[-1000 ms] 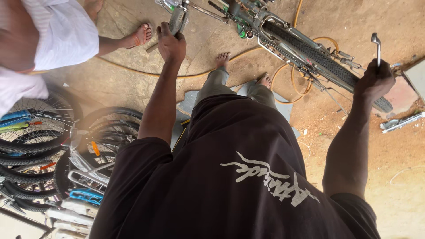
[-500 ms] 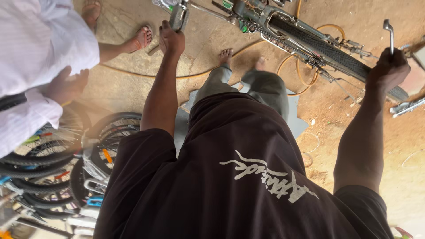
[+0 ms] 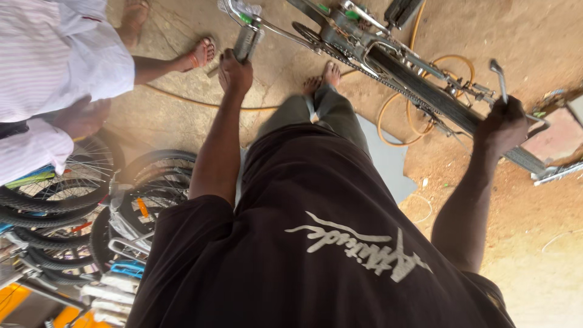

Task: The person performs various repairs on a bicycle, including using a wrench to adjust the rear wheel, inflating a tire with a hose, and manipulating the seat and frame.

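1. While the head view looked down past a black shirt, the left hand [image 3: 235, 73] was closed around the grey handlebar end [image 3: 247, 41] of a bicycle [image 3: 364, 45] that lay across the dirt floor [image 3: 534, 36]. Its grip was pressed tight about that bar.
2. The right hand [image 3: 501, 126] was fisted around a bent metal wrench [image 3: 499, 76], its grip pinching the shaft. The tool's head stood up just above the rear tyre [image 3: 425, 91], near the axle hardware.
3. As a judgement, the step in hand was steadying the bicycle with one hand while the wrench was brought to a fitting at the rear wheel. Whether the tool sat on a nut could not be told.
4. The next move would call for seating the wrench head squarely on the fitting and holding the frame firm against the turn.
5. The person's own bare feet [image 3: 325, 76] stood just beside the chain side of the frame, and an orange hose [image 3: 388, 121] looped beneath it.
6. Another person in a white striped shirt [image 3: 54, 54] stood at the left, with stacked wheels and tyres [image 3: 73, 194] below.
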